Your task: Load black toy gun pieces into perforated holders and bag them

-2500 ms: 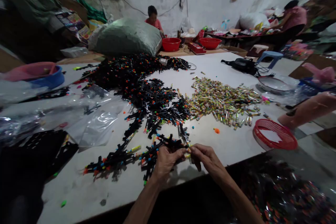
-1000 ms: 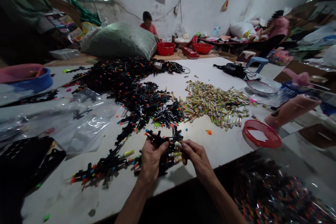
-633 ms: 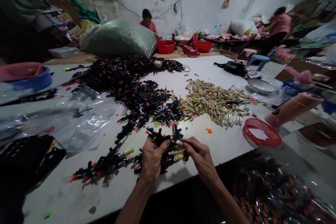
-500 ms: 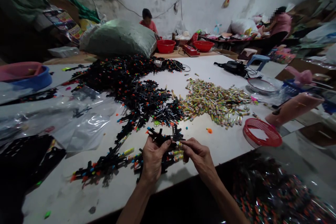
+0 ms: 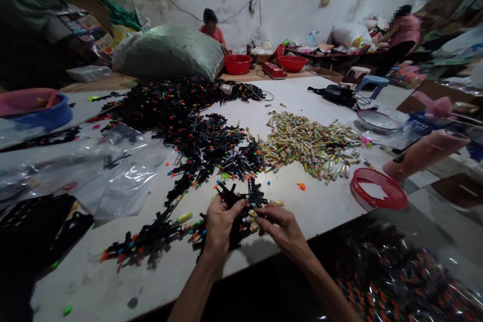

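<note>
My left hand is closed around a black toy gun with small coloured tips, holding it above the table. My right hand is close beside it, thumb and fingertips brought together at the gun's right end. What those fingers pinch is too small to make out. A yellow-capped tube shows just behind the right hand. Under and around the hands lie more black toy guns, some with clear candy-coloured tubes among them.
Beyond the hands spread a heap of black toy guns and a pile of small filled tubes. A red basket stands at the right edge. Clear plastic bags lie left. Two people sit farther back.
My right hand has shifted slightly, its fingers loosening and changing position at the gun's end. The toy gun in my left hand has turned a little.
</note>
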Tool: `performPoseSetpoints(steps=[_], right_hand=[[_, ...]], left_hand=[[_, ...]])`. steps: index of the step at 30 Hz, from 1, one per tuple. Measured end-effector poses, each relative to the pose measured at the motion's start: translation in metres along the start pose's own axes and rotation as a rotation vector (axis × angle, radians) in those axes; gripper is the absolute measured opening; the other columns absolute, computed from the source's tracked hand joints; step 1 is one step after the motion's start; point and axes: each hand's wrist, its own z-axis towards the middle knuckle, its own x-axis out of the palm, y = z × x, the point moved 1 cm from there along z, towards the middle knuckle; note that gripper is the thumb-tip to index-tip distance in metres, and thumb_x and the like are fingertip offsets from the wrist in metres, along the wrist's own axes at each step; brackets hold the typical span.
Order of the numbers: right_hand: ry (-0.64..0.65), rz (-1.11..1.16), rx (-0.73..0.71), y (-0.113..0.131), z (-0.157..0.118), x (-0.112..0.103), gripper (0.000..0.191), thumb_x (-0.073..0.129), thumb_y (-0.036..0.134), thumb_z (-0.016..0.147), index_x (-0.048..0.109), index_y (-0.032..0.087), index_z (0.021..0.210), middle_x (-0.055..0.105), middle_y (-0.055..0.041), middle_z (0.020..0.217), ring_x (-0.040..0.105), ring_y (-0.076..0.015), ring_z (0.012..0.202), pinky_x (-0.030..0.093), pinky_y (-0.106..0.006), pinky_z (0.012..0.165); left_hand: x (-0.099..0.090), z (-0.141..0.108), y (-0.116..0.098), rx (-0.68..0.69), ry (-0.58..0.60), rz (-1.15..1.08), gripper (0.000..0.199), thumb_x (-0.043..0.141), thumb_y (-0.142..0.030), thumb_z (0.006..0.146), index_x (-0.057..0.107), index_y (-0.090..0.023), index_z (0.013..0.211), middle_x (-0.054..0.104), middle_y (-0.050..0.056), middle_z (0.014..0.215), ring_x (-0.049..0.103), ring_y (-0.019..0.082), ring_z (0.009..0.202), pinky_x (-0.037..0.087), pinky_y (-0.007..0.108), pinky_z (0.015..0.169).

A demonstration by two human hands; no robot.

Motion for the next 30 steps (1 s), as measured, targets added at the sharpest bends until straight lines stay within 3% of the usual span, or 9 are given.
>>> performPoseSetpoints(steps=[3, 6, 9, 14, 17, 19, 22, 25, 30], right_hand=[[-0.088, -0.005, -0.001, -0.018, 0.025, -0.028, 0.026, 0.062, 0.039, 0.075, 0.072, 0.018, 0.086, 0.062, -0.004, 0.076, 0.057, -0.0153, 0.069, 0.047, -0.027, 0.062], [0.009, -0.161, 0.041, -0.038, 0.046, -0.053, 0.027, 0.06, 0.039, 0.076, 0.072, 0.017, 0.084, 0.063, -0.0056, 0.079, 0.058, -0.0173, 0.074, 0.046, -0.027, 0.065], [0.064, -0.455, 0.042, -0.052, 0.054, -0.055, 0.023, 0.056, 0.034, 0.078, 0.071, 0.019, 0.086, 0.063, -0.006, 0.085, 0.058, -0.0191, 0.081, 0.045, -0.029, 0.071], [0.065, -0.752, -0.01, -0.055, 0.047, -0.034, 0.021, 0.05, 0.024, 0.082, 0.068, 0.022, 0.093, 0.063, -0.0051, 0.093, 0.057, -0.0176, 0.088, 0.042, -0.026, 0.075], [0.04, -0.794, -0.024, -0.053, 0.056, -0.046, 0.021, 0.05, 0.027, 0.084, 0.067, 0.021, 0.095, 0.063, -0.004, 0.092, 0.058, -0.0152, 0.084, 0.042, -0.023, 0.072], [-0.06, -0.885, 0.027, -0.053, 0.07, -0.071, 0.023, 0.049, 0.028, 0.085, 0.065, 0.019, 0.099, 0.063, -0.0043, 0.092, 0.059, -0.0138, 0.08, 0.041, -0.022, 0.072], [-0.256, -1.144, 0.227, -0.055, 0.095, -0.118, 0.023, 0.047, 0.021, 0.085, 0.062, 0.017, 0.102, 0.061, -0.0086, 0.101, 0.06, -0.016, 0.082, 0.04, -0.024, 0.072], [-0.337, -1.256, 0.351, -0.063, 0.114, -0.15, 0.026, 0.045, 0.015, 0.083, 0.06, 0.012, 0.105, 0.059, -0.0157, 0.107, 0.059, -0.0217, 0.087, 0.04, -0.028, 0.072], [-0.349, -1.275, 0.32, -0.076, 0.117, -0.155, 0.031, 0.044, 0.011, 0.082, 0.059, 0.015, 0.108, 0.059, -0.0133, 0.109, 0.056, -0.0212, 0.092, 0.039, -0.028, 0.075]], left_hand=[[-0.022, 0.028, -0.009, 0.115, -0.094, 0.226, 0.054, 0.062, -0.043, 0.069, 0.047, -0.014, 0.112, 0.061, 0.014, 0.108, 0.063, 0.021, 0.087, 0.052, 0.034, 0.07], [-0.032, 0.07, -0.022, 0.257, -0.188, 0.511, 0.041, 0.054, -0.036, 0.077, 0.048, -0.017, 0.113, 0.054, 0.012, 0.117, 0.055, 0.021, 0.103, 0.046, 0.036, 0.086], [-0.014, 0.113, -0.027, 0.333, -0.091, 0.819, 0.018, 0.056, -0.028, 0.079, 0.059, -0.017, 0.093, 0.06, 0.007, 0.104, 0.053, 0.021, 0.104, 0.04, 0.04, 0.093], [0.025, 0.159, -0.012, 0.356, 0.015, 1.189, 0.027, 0.054, -0.033, 0.083, 0.056, -0.015, 0.103, 0.055, 0.007, 0.114, 0.051, 0.021, 0.106, 0.04, 0.046, 0.092], [0.022, 0.169, -0.001, 0.381, 0.033, 1.32, 0.027, 0.054, -0.033, 0.083, 0.056, -0.015, 0.102, 0.055, 0.007, 0.111, 0.05, 0.022, 0.104, 0.039, 0.046, 0.091], [0.011, 0.172, 0.003, 0.421, 0.051, 1.385, 0.024, 0.053, -0.031, 0.081, 0.056, -0.015, 0.099, 0.056, 0.008, 0.104, 0.05, 0.024, 0.101, 0.037, 0.045, 0.088], [-0.006, 0.169, 0.003, 0.521, 0.104, 1.46, 0.02, 0.05, -0.028, 0.077, 0.058, -0.016, 0.092, 0.057, 0.011, 0.096, 0.049, 0.028, 0.096, 0.036, 0.042, 0.083], [-0.014, 0.157, -0.003, 0.619, 0.156, 1.509, 0.019, 0.048, -0.026, 0.075, 0.058, -0.018, 0.09, 0.059, 0.01, 0.094, 0.05, 0.028, 0.093, 0.035, 0.04, 0.082], [-0.016, 0.126, -0.02, 0.75, 0.154, 1.505, 0.02, 0.043, -0.03, 0.081, 0.06, -0.02, 0.08, 0.06, 0.008, 0.083, 0.053, 0.027, 0.085, 0.036, 0.043, 0.084]])
